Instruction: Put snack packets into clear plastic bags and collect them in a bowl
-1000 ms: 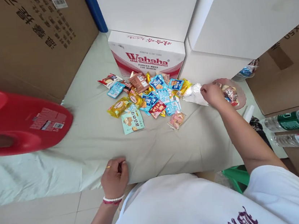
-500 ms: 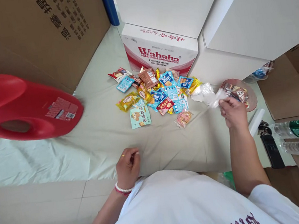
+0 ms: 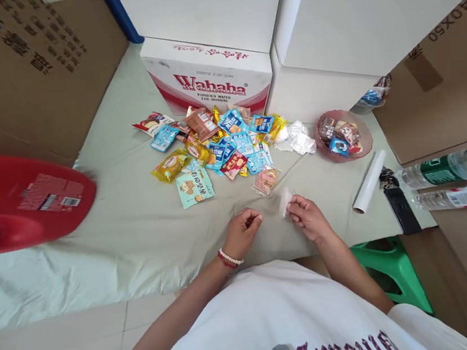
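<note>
My right hand [image 3: 307,217] pinches a small thin translucent plastic bag [image 3: 284,200] near the front of the table. To its left, my left hand [image 3: 244,233] is closed, thumb against curled fingers, with nothing seen in it. The two hands are apart. Just beyond them lies a pink-wrapped snack packet [image 3: 266,180]. Behind and to the left spreads a pile of snack packets [image 3: 212,143] in blue, yellow, red and brown. A mint-green snack pouch [image 3: 195,188] is at its front. More crumpled plastic bags [image 3: 300,138] lie at the pile's right end.
A pink bowl [image 3: 368,144] holds several packets. Right of it are a white roll [image 3: 369,182], keys [image 3: 387,179], a black case [image 3: 403,211] and two bottles. A Wahaha carton [image 3: 209,81] stands behind. A red jug [image 3: 49,197] is left, a green stool [image 3: 396,274] below.
My right hand has come left and nearer from the crumpled bags with one plastic bag. My left hand has moved right, towards it. The view has turned right.
</note>
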A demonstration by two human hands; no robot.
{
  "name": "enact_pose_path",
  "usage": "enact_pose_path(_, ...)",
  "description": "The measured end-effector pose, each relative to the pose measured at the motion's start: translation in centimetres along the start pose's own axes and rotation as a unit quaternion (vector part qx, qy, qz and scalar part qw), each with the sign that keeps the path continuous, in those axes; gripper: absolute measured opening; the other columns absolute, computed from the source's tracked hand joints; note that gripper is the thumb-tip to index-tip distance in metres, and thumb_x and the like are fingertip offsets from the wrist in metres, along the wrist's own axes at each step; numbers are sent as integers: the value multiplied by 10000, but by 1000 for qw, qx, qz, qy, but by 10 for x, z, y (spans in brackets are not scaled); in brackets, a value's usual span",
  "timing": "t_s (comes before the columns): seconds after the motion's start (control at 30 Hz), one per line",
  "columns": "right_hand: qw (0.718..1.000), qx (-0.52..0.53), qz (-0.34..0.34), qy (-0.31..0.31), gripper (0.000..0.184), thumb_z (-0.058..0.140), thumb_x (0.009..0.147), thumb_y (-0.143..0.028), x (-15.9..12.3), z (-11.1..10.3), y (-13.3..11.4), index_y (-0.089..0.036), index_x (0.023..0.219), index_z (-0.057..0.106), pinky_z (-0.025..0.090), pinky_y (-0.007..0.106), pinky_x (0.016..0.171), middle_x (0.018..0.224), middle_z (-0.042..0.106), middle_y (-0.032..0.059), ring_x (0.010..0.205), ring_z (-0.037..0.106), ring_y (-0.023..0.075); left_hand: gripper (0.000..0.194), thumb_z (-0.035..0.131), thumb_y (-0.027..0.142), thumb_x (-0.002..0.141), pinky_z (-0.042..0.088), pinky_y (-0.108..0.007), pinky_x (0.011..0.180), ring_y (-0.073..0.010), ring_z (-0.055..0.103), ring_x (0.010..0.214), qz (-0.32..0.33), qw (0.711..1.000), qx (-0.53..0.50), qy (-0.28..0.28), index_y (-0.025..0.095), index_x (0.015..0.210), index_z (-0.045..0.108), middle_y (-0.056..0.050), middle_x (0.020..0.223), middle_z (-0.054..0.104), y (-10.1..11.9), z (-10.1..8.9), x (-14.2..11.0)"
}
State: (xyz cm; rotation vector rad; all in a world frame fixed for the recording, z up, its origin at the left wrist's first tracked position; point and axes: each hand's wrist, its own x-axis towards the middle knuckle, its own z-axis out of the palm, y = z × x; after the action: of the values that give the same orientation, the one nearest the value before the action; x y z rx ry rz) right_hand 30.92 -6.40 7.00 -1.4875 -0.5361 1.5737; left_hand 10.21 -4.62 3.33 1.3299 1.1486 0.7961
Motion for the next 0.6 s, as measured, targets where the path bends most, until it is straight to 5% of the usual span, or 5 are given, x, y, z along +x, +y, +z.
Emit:
enact_pose_path(0.17, 997, 20, 51, -52, 413, 905, 587, -394, 2, -5, -3, -180, 801, 623, 98, 176, 391, 600, 475, -84, 449, 254, 25, 470, 832, 376, 681, 488, -275, 660, -179, 613, 822, 30, 999, -20, -11, 229, 1109, 704, -70, 1042, 648, 7, 9, -6)
enact_pose_path(0.3, 992, -4, 76, -96, 421, 907, 606, -440, -2, 13, 5, -168, 757, 625, 96, 186, 392, 667, 567, -43, 448, 249, 18, 218, 697, 414, 827, 456, -294, 693, -179, 566, 754, 45, 999, -21, 9, 214, 892, 751, -45, 816, 634, 14, 12, 1)
enact_pose_path(0.43, 993, -48, 50, -96, 425, 848, 672, -536, -6, 9, 6, -173, 767, 647, 149, 188, 394, 717, 620, -4, 460, 314, 38, 277, 686, 469, 823, 385, -266, 643, -143, 490, 652, 2, 999, -32, -4, 196, 786, 719, 11, 681, 566, 9, 0, 3)
enact_pose_path(0.5, 995, -91, -27, -27, 409, 805, 709, -559, 0, -14, -7, -185, 800, 668, 247, 191, 412, 726, 635, 8, 492, 388, 66, 308, 671, 494, 824, 353, -253, 604, -130, 455, 614, -34, 999, -18, 8, 190, 784, 694, 33, 635, 518, 3, -10, -1)
enact_pose_path(0.6, 955, -95, -208, 191, 334, 771, 726, -497, 25, -80, -55, -214, 858, 652, 409, 215, 510, 750, 631, -7, 580, 491, 101, 322, 624, 503, 836, 363, -256, 600, -136, 465, 618, -65, 995, 41, 67, 188, 785, 665, 34, 639, 513, -7, -28, -10)
